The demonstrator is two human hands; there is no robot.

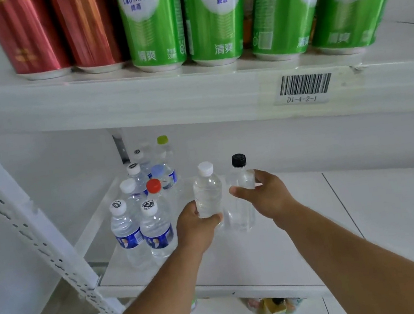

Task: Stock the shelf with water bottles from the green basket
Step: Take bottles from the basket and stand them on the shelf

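Several bottles (141,207) already stood at the shelf's (281,248) far left. The left hand (197,228) gripped a white-capped bottle (208,191) and the right hand (265,196) a black-capped bottle (241,194), both not yet released. The green basket was out of view, so what remained was unclear.

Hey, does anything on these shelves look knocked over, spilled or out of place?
Nothing looks spilled or tipped. The bottles on the lower shelf stand upright, though their caps are mixed: white, one red cap, one green cap. The barcode label on the upper shelf edge sits slightly crooked under wrinkled tape.
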